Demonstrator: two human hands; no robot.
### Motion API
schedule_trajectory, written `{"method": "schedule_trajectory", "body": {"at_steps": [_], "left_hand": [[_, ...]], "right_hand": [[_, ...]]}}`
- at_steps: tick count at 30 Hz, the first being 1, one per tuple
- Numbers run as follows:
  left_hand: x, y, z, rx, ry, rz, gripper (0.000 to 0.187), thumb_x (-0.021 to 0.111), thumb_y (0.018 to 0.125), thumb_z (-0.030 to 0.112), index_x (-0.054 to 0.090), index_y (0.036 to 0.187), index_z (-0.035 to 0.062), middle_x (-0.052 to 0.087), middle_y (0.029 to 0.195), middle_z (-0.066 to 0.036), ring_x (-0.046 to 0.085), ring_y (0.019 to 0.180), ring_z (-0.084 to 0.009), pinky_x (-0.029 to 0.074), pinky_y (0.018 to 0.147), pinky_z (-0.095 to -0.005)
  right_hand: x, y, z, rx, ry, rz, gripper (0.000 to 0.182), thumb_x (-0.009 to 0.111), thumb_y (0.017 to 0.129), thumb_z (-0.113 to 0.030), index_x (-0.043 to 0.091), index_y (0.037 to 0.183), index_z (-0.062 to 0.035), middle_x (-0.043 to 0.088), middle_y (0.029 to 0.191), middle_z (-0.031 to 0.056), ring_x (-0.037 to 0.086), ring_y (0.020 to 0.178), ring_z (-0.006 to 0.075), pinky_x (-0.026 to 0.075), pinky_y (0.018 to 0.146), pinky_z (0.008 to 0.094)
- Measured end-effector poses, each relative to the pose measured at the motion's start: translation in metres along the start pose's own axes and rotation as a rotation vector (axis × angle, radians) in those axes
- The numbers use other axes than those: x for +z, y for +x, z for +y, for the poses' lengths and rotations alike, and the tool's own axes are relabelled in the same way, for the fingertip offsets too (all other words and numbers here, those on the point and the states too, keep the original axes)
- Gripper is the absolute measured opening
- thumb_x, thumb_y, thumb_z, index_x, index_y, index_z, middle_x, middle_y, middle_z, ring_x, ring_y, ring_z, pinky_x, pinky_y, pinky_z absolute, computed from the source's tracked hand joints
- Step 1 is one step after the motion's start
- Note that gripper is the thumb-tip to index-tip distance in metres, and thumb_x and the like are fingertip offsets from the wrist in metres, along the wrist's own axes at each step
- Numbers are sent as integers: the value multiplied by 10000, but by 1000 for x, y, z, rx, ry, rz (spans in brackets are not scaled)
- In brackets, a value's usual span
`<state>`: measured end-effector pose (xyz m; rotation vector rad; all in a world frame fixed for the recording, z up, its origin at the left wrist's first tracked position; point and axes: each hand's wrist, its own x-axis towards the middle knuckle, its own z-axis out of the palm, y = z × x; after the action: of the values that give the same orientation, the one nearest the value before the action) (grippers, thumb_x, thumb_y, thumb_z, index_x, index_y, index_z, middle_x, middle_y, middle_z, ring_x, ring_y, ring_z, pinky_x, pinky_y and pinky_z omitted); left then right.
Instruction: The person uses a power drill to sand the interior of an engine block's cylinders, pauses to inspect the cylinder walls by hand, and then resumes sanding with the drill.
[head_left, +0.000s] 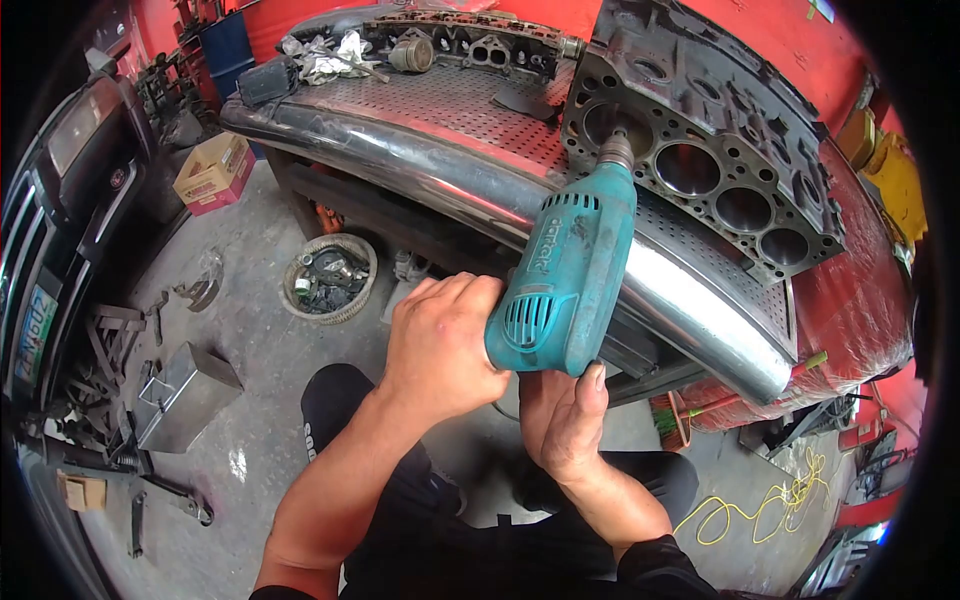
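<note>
A teal electric drill (570, 270) points up and away from me, toward the engine block (722, 135) that lies tilted on the bench. The drill's chuck (616, 150) overlaps the block's leftmost cylinder bore in this view. My left hand (440, 335) is closed around the drill's rear on the left side. Below the rear end, my right hand (565, 420) holds the drill from underneath, thumb up against the casing. The drill's handle and most of my right fingers are hidden beneath its body. Three other round cylinder bores run down the block to the right.
The perforated bench top (440, 115) has a rounded chrome edge (390, 165). A cylinder head (490, 50) and crumpled foil (325, 55) sit at the back. Under the bench stands a basket of parts (330, 315). A cardboard box (215, 172), metal box (185, 400) and yellow cord (770, 510) lie on the floor.
</note>
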<state>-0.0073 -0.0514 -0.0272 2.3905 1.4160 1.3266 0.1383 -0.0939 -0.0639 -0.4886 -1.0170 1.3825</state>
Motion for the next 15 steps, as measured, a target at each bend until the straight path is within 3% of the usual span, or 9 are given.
{"method": "schedule_trajectory", "body": {"at_steps": [9,11,13,15], "left_hand": [[18,27,-3,-21,35,8,350,772,615,94,644,936,36,680,847,-154,665,818,-389,530,751,-465],[22,34,-5,-33,40,7,343,776,622,98,641,931,35,681,848,-152,666,815,-388,531,749,-460],[25,42,-5,-43,50,11,326,783,637,118,633,916,40,692,877,-159,678,843,-388,541,788,-477],[27,49,-4,-77,57,5,325,788,623,129,616,884,40,695,882,-152,687,874,-374,542,848,-482]], "right_hand": [[-10,33,-8,-14,12,31,864,470,991,-654,289,1573,-42,362,1577,101,314,1469,244,197,1223,446],[-15,40,-5,-6,27,66,845,458,982,-678,340,1551,-64,422,1531,78,367,1424,227,241,1195,424],[-14,49,-8,9,-2,103,865,443,957,-728,369,1537,-91,477,1477,51,428,1358,207,304,1147,388],[-15,57,-9,-9,35,116,820,431,985,-686,372,1529,-75,469,1490,63,420,1374,211,288,1166,398]]}}
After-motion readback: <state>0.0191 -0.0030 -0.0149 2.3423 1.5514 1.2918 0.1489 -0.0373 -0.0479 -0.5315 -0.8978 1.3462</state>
